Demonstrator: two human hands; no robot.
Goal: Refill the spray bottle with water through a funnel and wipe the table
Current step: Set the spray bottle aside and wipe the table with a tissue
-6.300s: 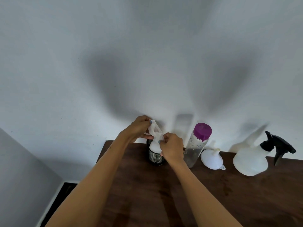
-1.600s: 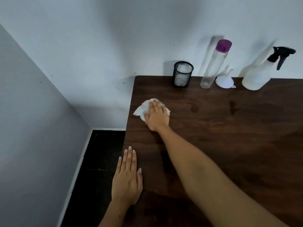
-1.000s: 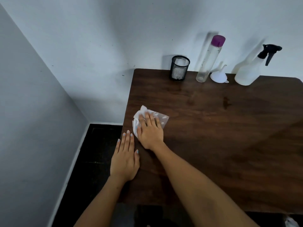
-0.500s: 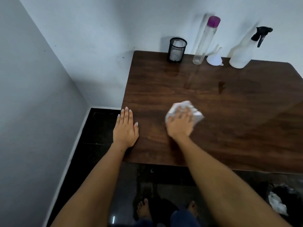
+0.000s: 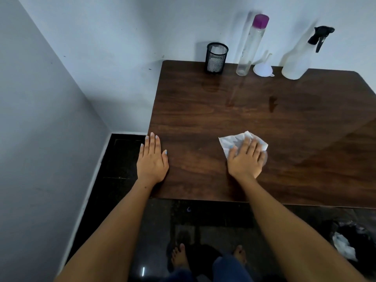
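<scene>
My right hand [image 5: 246, 159] presses flat on a crumpled white paper tissue [image 5: 232, 141] near the front middle of the dark wooden table [image 5: 295, 139]. My left hand [image 5: 152, 159] lies flat, fingers together, on the table's front left corner and holds nothing. Against the back wall stand a white spray bottle with a black trigger head [image 5: 298, 60], a white funnel turned mouth down [image 5: 262, 69] and a tall clear water bottle with a purple cap [image 5: 249, 47]. Faint wet marks [image 5: 271, 103] show on the wood behind the tissue.
A black mesh cup [image 5: 216, 58] holding white tissue stands at the back left of the table. Walls close in on the left and behind. Below the front edge are a dark floor, my bare feet [image 5: 179, 255] and a crumpled tissue [image 5: 343, 247] at the lower right.
My right hand slid the tissue from the left side of the table toward the front middle, then a little further right. My left hand stayed flat on the front left corner.
</scene>
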